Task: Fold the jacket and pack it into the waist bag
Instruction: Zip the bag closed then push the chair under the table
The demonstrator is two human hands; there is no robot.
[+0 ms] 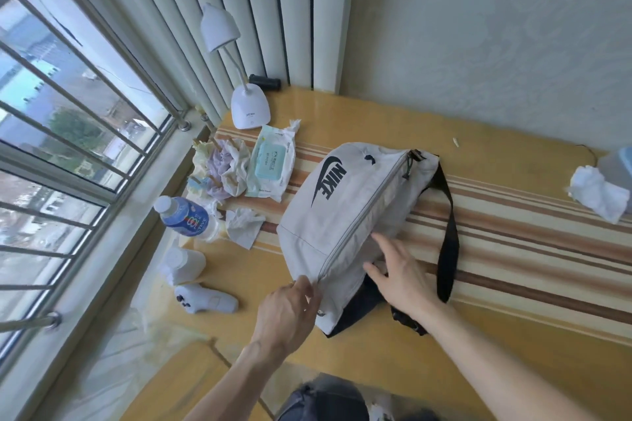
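Observation:
A light grey waist bag (345, 215) with a dark logo lies bulging on the striped table, its zip closed along the top and its black strap (448, 236) looping off to the right. My left hand (287, 311) pinches the near end of the bag by the zip's end. My right hand (400, 273) rests flat on the bag's near right side, fingers spread. The jacket is not visible; a dark patch of fabric (369, 297) shows under the bag's near edge.
A white desk lamp (248, 106), a pack of wet wipes (272, 164), crumpled tissues (222, 171), a drink bottle (186, 215) and a white controller (205, 299) crowd the left side by the window. A tissue box (612, 174) sits at the right edge.

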